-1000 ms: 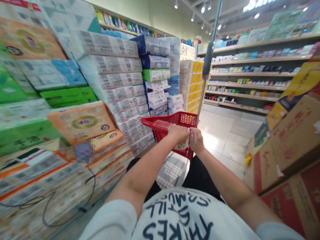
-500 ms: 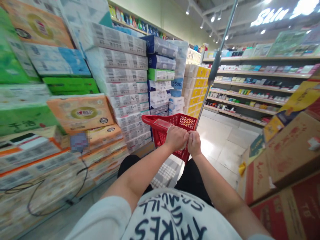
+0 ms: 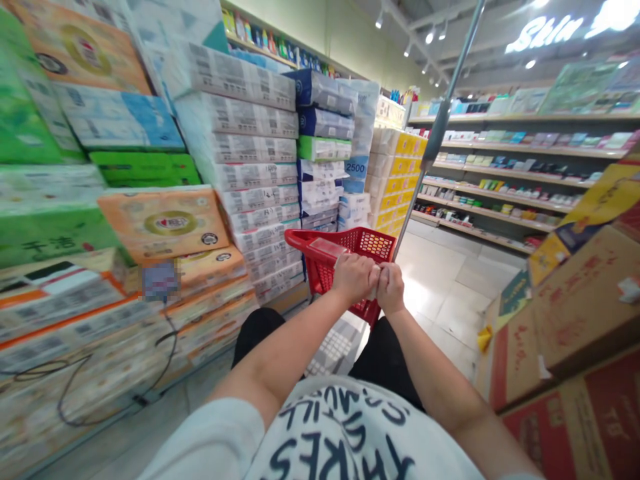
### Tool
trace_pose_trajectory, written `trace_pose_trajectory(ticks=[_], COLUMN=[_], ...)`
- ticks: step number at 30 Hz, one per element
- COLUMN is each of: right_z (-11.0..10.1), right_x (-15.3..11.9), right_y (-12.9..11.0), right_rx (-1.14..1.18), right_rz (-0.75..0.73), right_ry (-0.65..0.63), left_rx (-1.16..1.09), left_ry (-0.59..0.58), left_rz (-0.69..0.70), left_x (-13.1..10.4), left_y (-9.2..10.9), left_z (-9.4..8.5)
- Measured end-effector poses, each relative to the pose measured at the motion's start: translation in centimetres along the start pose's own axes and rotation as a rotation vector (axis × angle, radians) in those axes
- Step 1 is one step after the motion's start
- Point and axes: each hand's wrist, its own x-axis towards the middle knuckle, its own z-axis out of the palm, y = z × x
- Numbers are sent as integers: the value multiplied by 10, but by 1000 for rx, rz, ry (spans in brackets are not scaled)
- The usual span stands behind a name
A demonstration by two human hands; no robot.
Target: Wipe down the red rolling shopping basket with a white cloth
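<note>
A red plastic shopping cart [image 3: 327,250] stands in front of my body, its basket walls pierced with holes. Both hands are closed at the right part of its handle, close beside each other. My left hand [image 3: 355,277] wraps over the bar, knuckles up. My right hand [image 3: 391,288] grips at the handle's right end, its fingers meeting the left hand. A grey metal pole [image 3: 436,130] rises at the cart's right side, slanting to the upper right. The inside of the basket is mostly hidden by its front wall and my hands.
Stacked packs of tissue [image 3: 167,223] line the left side, with a loose black cable [image 3: 173,343] hanging there. Cardboard boxes [image 3: 585,307] are piled at the right. Tiled floor [image 3: 450,290] runs between them toward shelves [image 3: 520,150] of small goods.
The surroundings have shifted very slightly to the right in view. Both hands keep their hold on the cart handle.
</note>
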Motion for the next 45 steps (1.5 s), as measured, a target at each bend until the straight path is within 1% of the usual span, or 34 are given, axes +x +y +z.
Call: trace_pose_trajectory(ticks=[1,3,4,6,8,9,10,12,13,14,15,16,18,19,20,21,23,25,26,27,29,31,32,34,36,38,40,42,43,45], right_z=[0,0,0,1,1,1,1,0,0,-1,-1,-1,-2,-2,-1,-1,-1,-2,-2,-2,-1,-1,-1,-1,0,-1,-1,-1,-1,0], right_x=[0,0,0,-1,-1,-2,-2,-2,-2,-1,-1,-1,-1,-1,-1,-1,-1,0,0,0,0,-1,-1,-2,-1,-1,-1,-1,-2,-2], right_y=[0,1,2,3,3,2,2,1,0,0,0,-1,-1,-1,-1,0,0,1,1,0,-1,-1,-1,-1,0,1,1,0,0,0], right_rx=[-2,-5,-5,-4,-1,-1,-4,-10,-11,-11,-9,-7,-7,-9,-11,-12,-13,-9,-5,0,7,9,9,6,3,4,9,10,8,-1], right_rz=[-4,-4,1,14,8,-1,-11,-21,-21,-18,-11,-3,10,15,14,10,-2,-5,-1,4,15,20,20,8,-4,-4,-1,-3,-6,-5], right_ry=[-3,1,7,20,21,17,11,-3,-6,-5,1,10,23,23,19,13,2,7,18,26,32,21,15,14,27,37,36,31,29,24], left_rx=[1,-5,-10,-19,-14,-7,2,14,13,10,3,-5,-23,-31,-32,-27,-7,10,10,5,-14,-28,-27,-14,-2,-2,-10,-11,-6,7], left_ry=[-38,-92,-88,-27,23,11,-35,-195,-269,-305,-293,-240,-70,-3,34,37,-27,-93,-95,-72,14,70,64,2,-51,-30,36,67,52,-21], left_rz=[-23,-18,0,31,10,-17,-40,-59,-43,-19,4,21,30,19,-8,-36,-73,-58,-34,-9,24,14,-4,-37,-38,-11,11,-3,-18,-46], left_x=[2,6,6,3,1,3,6,17,21,23,22,19,8,3,-1,-2,2,6,6,4,-3,-8,-7,-3,2,2,-3,-5,-4,0], left_y=[1,2,2,3,3,3,3,3,2,1,1,2,3,4,5,6,7,7,7,6,6,6,5,5,5,5,6,7,7,7], left_z=[0,-1,-1,-1,-2,-2,-3,-4,-4,-4,-4,-3,-1,0,1,2,2,2,1,1,2,2,3,3,3,3,4,3,2,1])
